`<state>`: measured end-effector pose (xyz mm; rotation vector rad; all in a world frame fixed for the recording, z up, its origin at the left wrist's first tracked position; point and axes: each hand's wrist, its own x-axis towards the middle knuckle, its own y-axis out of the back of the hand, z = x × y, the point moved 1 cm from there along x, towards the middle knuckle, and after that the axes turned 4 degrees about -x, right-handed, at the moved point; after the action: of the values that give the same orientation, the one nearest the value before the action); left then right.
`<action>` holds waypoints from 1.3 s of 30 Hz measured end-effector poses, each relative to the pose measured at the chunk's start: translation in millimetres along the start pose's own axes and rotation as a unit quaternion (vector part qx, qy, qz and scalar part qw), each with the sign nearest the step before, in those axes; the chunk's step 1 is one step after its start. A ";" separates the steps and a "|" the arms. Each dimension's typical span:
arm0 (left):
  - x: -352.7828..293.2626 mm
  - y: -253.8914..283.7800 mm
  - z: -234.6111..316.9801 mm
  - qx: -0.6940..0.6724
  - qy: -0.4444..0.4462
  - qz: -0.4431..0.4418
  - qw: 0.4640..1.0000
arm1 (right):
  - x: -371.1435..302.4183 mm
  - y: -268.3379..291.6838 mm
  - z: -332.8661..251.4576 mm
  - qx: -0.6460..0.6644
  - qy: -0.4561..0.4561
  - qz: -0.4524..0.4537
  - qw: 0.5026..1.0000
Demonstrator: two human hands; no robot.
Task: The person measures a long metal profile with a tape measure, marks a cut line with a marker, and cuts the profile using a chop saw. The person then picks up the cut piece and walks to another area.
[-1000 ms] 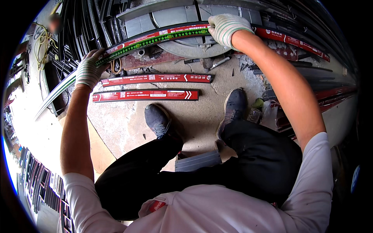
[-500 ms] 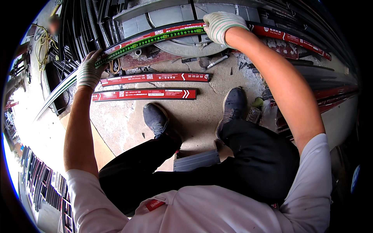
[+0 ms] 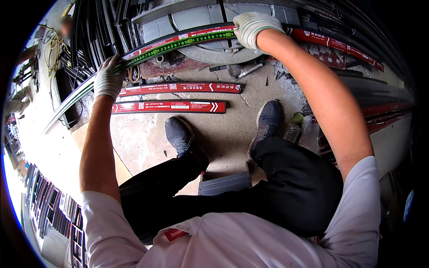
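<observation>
One long strip (image 3: 210,31), one green tape measure (image 3: 192,43), held together

Concrete floor (image 3: 223,134) biggest, below both sets of fingers. Pile of dark profiles (image 3: 94,35): beyond the left fingers, up and leftward. Grey metal machine table (image 3: 192,18) with round plate: between the two hands, just past the fingers, partly behind the strip. Long strip, black edges, red label: spans from left fingers to right fingers, bowed by the lens, runs on past the right fingers to the right. Green tape measure: laid along the strip's near edge, numbered face up, from left fingers to right fingers. Pale striped band (image 3: 71,102) trails lower left from the left fingers; can't tell if tape or strip.

Two short red strips on the floor, nearer the body than the fingers: upper one (image 3: 181,89), lower one (image 3: 170,106), roughly parallel, apart.

Left hand (image 3: 108,80), white striped glove: fingers narrow, curled over strip and tape; fingertips partly hidden. Right hand (image 3: 257,30), same glove type: fingers folded tight on the strip where the visible tape ends; exact pinch hidden, can't tell.

Left shoe (image 3: 178,134) and right shoe (image 3: 270,118): dark, between the hands' lines, bodyward of the fingers. Pen-like stick (image 3: 251,70): smallest, below the right fingers, on the floor.
</observation>
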<state>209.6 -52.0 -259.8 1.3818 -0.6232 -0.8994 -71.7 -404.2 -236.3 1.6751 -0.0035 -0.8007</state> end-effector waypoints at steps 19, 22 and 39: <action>-16.0 -43.5 237.9 -0.115 -0.059 0.163 0.978 | 1.4 0.4 -0.4 0.015 0.008 0.001 1.000; -13.1 -47.6 273.9 -0.109 -0.009 0.118 0.987 | 1.0 -0.2 1.9 0.019 0.001 -0.003 1.000; 2.7 -45.9 308.3 -0.118 0.075 0.094 0.986 | 1.7 -3.4 4.5 0.008 0.005 -0.002 1.000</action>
<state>-50.7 -223.4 -268.5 1.1455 -0.5058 -0.6874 -74.0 -407.9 -240.4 1.6953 0.0008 -0.7964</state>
